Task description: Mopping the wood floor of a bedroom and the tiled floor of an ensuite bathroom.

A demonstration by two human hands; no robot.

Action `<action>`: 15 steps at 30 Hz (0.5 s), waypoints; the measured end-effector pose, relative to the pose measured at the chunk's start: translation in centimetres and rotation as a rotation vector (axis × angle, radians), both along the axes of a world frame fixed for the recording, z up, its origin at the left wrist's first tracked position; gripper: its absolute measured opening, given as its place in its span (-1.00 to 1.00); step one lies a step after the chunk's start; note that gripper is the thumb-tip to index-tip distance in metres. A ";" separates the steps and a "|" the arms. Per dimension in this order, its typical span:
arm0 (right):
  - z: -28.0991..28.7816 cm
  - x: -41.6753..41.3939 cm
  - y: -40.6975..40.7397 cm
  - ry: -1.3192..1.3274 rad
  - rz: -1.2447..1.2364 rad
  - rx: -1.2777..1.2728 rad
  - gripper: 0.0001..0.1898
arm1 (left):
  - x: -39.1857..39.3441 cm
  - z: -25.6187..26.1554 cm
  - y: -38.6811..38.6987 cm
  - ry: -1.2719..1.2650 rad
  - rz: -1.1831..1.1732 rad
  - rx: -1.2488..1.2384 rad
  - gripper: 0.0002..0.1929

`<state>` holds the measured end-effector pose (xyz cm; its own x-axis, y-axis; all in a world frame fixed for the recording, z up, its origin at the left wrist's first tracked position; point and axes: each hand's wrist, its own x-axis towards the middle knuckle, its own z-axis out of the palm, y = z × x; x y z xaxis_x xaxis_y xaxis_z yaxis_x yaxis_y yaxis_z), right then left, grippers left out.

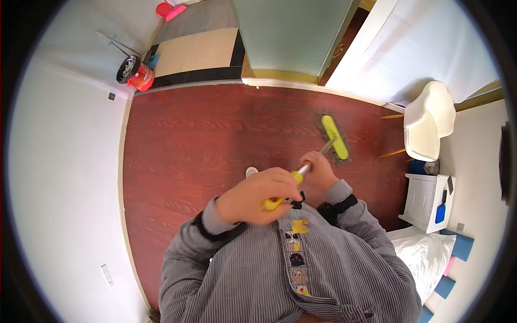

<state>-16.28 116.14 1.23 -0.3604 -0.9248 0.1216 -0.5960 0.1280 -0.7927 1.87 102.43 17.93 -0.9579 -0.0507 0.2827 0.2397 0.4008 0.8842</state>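
Observation:
A flat mop with a lime-green head (335,137) and a grey fringe lies against the dark red wood floor (185,137), ahead and to the right. Its metal pole slants back towards my chest and ends in a yellow grip. My left hand (260,196) is closed around that yellow grip, close to my striped shirt. Lower on the pole, nearer the mop head, my right hand (319,169) wraps the metal part. Part of one light slipper (251,172) shows beyond my left hand.
A cream chair (428,121) with wooden legs stands at the right, beside a white nightstand (422,202) and a bed with a white cover (422,254). A red bin (141,77) with a black liner is at the far left corner. A pink dustpan (176,13) lies beyond the doorway.

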 end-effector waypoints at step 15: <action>-8.2 -3.3 4.9 0.119 -0.144 0.219 -0.80 | -2.4 -8.0 1.6 -0.134 -0.037 0.146 -0.85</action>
<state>-19.55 121.06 -6.99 -0.4850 -0.8741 -0.0259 -0.6462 0.3781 -0.6629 -0.50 104.01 9.95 -0.9884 -0.0462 0.1447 0.1280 0.2595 0.9572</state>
